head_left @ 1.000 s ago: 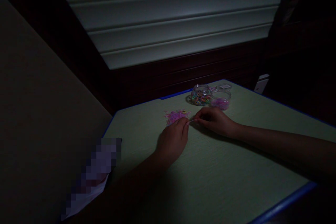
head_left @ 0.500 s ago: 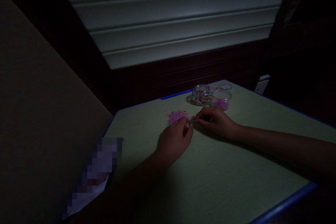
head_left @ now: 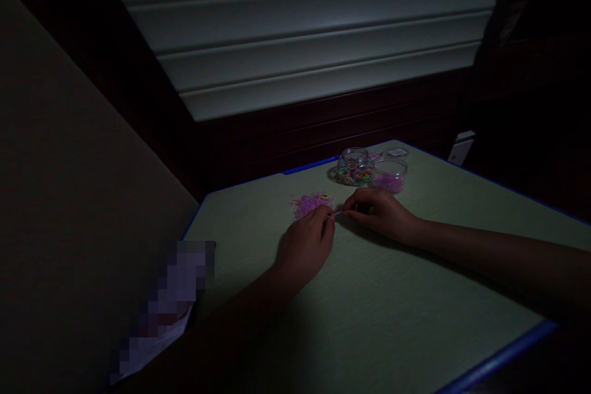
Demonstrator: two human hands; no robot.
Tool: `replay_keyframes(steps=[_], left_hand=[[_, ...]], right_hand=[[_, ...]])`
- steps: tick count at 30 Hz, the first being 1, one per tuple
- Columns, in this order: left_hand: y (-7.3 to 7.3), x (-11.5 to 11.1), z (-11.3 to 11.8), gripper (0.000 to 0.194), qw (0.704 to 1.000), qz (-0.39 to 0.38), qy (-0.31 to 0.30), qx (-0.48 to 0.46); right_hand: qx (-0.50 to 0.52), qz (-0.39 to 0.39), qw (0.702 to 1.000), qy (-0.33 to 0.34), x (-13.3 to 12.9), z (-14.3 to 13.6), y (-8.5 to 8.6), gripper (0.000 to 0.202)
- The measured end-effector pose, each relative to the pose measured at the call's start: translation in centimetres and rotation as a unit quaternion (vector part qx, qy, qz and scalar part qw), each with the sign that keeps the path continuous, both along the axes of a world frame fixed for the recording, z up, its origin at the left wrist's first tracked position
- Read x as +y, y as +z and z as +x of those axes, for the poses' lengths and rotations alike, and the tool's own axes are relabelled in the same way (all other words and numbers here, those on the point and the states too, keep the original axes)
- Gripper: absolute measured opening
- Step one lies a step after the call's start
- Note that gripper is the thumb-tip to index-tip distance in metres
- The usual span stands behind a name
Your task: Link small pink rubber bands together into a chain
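Two bare hands meet near the centre of the frame, a thin pale strand (head_left: 338,213) stretched between them above a pale green desk (head_left: 378,301). The left hand (head_left: 307,241), coming from the lower left, has its grip closed on one end, thumb against finger; the right hand (head_left: 379,214), reaching in from the right edge, pinches the other end at its fingertips. In such dim light the strand may be a small stretchy band, though its exact shape is too faint to tell. The step in hand appears to be close fingertip work on this one piece, with both grips engaged. From here, the next move seems to call for a firm pinch on each side and only a light pull. Just beyond the left hand, at mid-frame, lies a loose pink pile (head_left: 311,202). Up and to its right, a clear jar (head_left: 355,160) of many-coloured rings (head_left: 354,176) stands beside an open tub (head_left: 404,172) of pink pieces (head_left: 389,183), with a clear lid (head_left: 396,152) behind, toward the desk's far corner.
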State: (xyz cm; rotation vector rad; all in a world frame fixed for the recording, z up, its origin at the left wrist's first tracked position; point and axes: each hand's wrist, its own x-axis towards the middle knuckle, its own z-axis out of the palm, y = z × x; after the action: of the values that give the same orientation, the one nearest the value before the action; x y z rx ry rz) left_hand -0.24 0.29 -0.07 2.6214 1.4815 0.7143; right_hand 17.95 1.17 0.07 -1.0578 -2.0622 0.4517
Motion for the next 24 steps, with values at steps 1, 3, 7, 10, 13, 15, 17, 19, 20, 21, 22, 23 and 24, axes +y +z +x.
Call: replay_keyframes(steps=[1,3,7,10,13,15,17,19,20,21,22,23,24], left_hand=[[-0.02,0.03,-0.01,0.019,1.000,-0.001,0.001,0.000],[-0.05,0.06,-0.02,0.020,1.000,-0.003,0.004,0.006],[-0.11,0.04,-0.01,0.020,1.000,0.005,0.007,0.014],[-0.14,0.03,0.00,0.020,1.000,0.008,0.009,0.014],[-0.17,0.07,0.01,0.019,1.000,0.009,0.012,0.013],[-0.18,0.09,0.02,0.019,1.000,0.008,0.011,0.013],[-0.18,0.08,0.02,0.019,1.000,0.004,0.012,0.014],[-0.17,0.05,0.01,0.019,1.000,0.002,0.015,0.016],[-0.15,0.02,0.02,0.019,1.000,0.001,0.014,0.018],[-0.13,0.00,0.02,0.019,1.000,0.001,0.014,0.018],[-0.10,-0.02,0.03,0.019,1.000,0.000,0.012,0.019],[-0.07,-0.04,0.03,0.020,1.000,-0.001,0.011,0.019],[-0.04,-0.05,0.04,0.020,1.000,-0.002,0.011,0.019]], right_hand=[[0.002,-0.001,1.000,0.003,-0.01,0.00,0.00,0.013],[0.003,-0.005,1.000,0.007,-0.01,0.00,-0.03,0.014],[0.010,-0.011,1.000,0.007,0.06,-0.12,-0.18,0.015],[0.020,-0.022,1.000,-0.002,0.03,-0.32,-0.27,0.019],[0.024,-0.041,0.999,-0.006,0.00,-0.43,-0.35,0.024],[0.025,-0.054,0.998,-0.008,0.07,-0.38,-0.46,0.026],[0.023,-0.060,0.998,-0.008,0.20,-0.26,-0.58,0.026],[0.018,-0.059,0.998,-0.005,0.30,-0.13,-0.63,0.024],[0.016,-0.058,0.998,-0.003,0.32,-0.09,-0.62,0.023],[0.014,-0.058,0.998,-0.002,0.31,-0.07,-0.57,0.023],[0.015,-0.059,0.998,-0.002,0.28,-0.06,-0.51,0.022],[0.016,-0.059,0.998,-0.003,0.23,-0.07,-0.42,0.022],[0.016,-0.058,0.998,-0.004,0.18,-0.08,-0.32,0.022]])
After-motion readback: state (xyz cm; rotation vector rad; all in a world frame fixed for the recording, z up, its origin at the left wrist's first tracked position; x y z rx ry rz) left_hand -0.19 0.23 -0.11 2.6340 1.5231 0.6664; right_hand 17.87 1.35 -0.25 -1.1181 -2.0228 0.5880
